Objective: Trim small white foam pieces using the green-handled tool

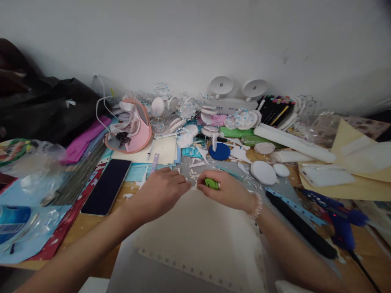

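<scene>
Two hands were working right at the far edge of a big cream sheet (201,240) lying flat on the tabletop (91,228), straight in front of the person. That sheet looked matte, like foam board or thick paper, with a row of small punched holes along its near edge. It spread from the hands back toward the body, with its far edge running left to right just under the fingertips.

The right hand (227,190) was closed around a small green cutter (211,184), only a glossy plastic bit of it peeking out between thumb and fingers, pointing left toward the other hand. The left hand (163,189) was curled with the fingers tucked, pressing or pinching at the sheet's edge; I couldn't tell if it actually gripped anything. The two hands were nearly touching, both equally close to that edge, with a scatter of tiny white scraps just beyond them.

Loads of clutter around: a dark glossy phone (106,186) flat to the left, a round blue disc (219,151) and white oval foam pieces (263,172) further back, a long white roll (293,143) angled off to the right, and a blue glue gun (339,219) near the right forearm. A beaded bracelet (256,205) sat on the right wrist.
</scene>
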`<move>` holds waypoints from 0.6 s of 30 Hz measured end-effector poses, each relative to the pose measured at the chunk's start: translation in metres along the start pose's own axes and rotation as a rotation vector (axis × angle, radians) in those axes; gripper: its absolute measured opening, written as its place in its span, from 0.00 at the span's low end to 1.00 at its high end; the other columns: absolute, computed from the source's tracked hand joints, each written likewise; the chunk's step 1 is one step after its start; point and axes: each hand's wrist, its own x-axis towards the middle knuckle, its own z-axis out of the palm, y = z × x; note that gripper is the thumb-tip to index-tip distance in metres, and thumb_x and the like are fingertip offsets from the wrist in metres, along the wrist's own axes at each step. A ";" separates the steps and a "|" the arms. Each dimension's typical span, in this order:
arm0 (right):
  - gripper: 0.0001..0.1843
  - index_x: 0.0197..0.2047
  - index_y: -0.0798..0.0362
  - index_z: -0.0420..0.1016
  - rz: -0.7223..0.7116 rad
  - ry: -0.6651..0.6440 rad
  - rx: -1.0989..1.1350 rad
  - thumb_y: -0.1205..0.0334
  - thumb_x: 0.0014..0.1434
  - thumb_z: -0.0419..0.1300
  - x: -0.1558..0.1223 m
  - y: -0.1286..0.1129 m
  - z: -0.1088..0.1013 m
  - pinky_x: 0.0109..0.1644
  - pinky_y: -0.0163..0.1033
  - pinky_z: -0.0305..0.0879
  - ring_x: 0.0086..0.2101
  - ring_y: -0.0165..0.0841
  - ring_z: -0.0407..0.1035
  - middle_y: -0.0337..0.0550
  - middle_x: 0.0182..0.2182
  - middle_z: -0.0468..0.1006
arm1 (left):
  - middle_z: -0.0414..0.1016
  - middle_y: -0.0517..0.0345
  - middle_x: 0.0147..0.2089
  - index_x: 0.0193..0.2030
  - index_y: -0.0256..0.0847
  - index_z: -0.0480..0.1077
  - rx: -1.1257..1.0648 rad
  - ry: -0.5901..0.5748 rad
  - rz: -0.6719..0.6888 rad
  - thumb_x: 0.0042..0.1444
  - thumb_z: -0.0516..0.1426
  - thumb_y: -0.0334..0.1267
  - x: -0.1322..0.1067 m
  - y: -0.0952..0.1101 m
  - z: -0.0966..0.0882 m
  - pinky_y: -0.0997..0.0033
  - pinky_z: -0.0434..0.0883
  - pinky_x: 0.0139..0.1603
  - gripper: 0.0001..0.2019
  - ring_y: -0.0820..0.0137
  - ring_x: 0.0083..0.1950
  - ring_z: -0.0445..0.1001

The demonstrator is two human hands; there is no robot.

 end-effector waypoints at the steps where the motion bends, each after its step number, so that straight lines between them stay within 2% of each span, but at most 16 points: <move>1: 0.04 0.31 0.52 0.71 -0.002 0.010 -0.005 0.65 0.55 0.56 0.000 -0.001 0.000 0.34 0.34 0.62 0.29 0.30 0.67 0.37 0.27 0.74 | 0.73 0.60 0.31 0.42 0.41 0.71 0.005 -0.005 0.002 0.58 0.52 0.31 0.000 0.000 0.001 0.66 0.63 0.33 0.09 0.68 0.32 0.70; 8: 0.04 0.30 0.52 0.70 0.029 0.056 -0.008 0.67 0.55 0.55 0.003 -0.005 -0.001 0.34 0.33 0.60 0.30 0.30 0.66 0.37 0.27 0.74 | 0.74 0.59 0.33 0.43 0.41 0.70 0.022 -0.031 0.007 0.59 0.52 0.31 0.000 0.003 0.004 0.66 0.64 0.34 0.08 0.67 0.33 0.71; 14: 0.04 0.30 0.52 0.68 0.079 0.162 -0.011 0.64 0.56 0.54 0.005 0.009 0.000 0.32 0.33 0.59 0.29 0.30 0.65 0.37 0.26 0.72 | 0.74 0.59 0.31 0.40 0.41 0.71 -0.012 -0.056 0.007 0.58 0.53 0.31 -0.002 0.004 0.004 0.67 0.63 0.33 0.07 0.69 0.32 0.70; 18: 0.05 0.35 0.52 0.70 0.097 0.216 -0.020 0.63 0.54 0.56 0.007 0.017 0.002 0.32 0.33 0.59 0.28 0.30 0.65 0.36 0.27 0.73 | 0.74 0.59 0.30 0.42 0.42 0.71 -0.015 -0.056 0.007 0.58 0.53 0.31 -0.007 0.004 0.005 0.69 0.63 0.33 0.08 0.70 0.31 0.70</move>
